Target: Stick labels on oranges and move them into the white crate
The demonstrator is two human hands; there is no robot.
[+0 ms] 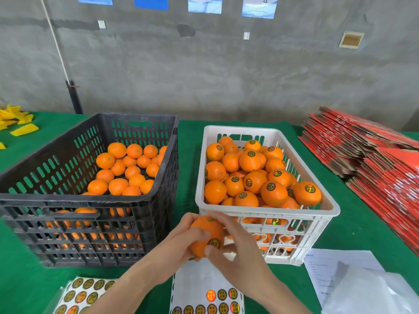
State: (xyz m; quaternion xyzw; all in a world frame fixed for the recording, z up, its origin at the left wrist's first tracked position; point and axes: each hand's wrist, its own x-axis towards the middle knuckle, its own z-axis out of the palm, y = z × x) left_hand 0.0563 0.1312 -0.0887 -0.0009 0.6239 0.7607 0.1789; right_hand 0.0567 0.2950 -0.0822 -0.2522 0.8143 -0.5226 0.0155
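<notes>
My left hand [179, 240] grips an orange [205, 233] from the left, just in front of the white crate [267, 214]. My right hand [235, 248] is on the same orange from the right, its thumb beside a round gold-and-black label [214, 243] stuck on the fruit. The white crate holds several labelled oranges [256, 175]. To the left, a black crate [90, 200] holds several unlabelled oranges [127, 171]. A partly used label sheet [210, 298] lies under my hands, and a fuller label sheet [86, 293] lies at the lower left.
A green cloth [188, 159] covers the table. Stacks of flat red cartons [374, 164] fill the right side. White papers and a plastic bag [362, 288] lie at the lower right. Yellow pieces [18, 123] lie at the far left. A grey wall stands behind.
</notes>
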